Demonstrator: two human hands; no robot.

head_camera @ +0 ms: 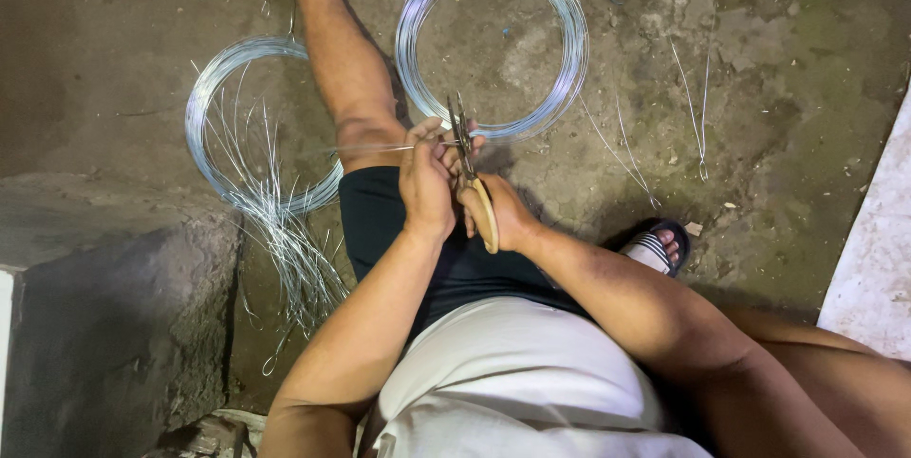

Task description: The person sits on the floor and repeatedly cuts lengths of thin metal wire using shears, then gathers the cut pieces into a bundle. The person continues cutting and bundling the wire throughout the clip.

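— What do the hands hold?
— The left hand [425, 183] pinches a thin wire [365, 149] running toward nine o'clock; the right hand [501, 214] grips pliers [472, 178], their jaws at the wire.
— And the coils?
— One wire coil [492, 40] at twelve o'clock, another coil [251, 126] at ten — both on the concrete floor [759, 88].

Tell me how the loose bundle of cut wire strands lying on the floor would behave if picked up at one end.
The cut wire strands look thin and long, so they would probably sag and splay apart. They lie fanned out, untied, so some would likely slip free. Their ends overlap the left wire coil, so they may snag it.
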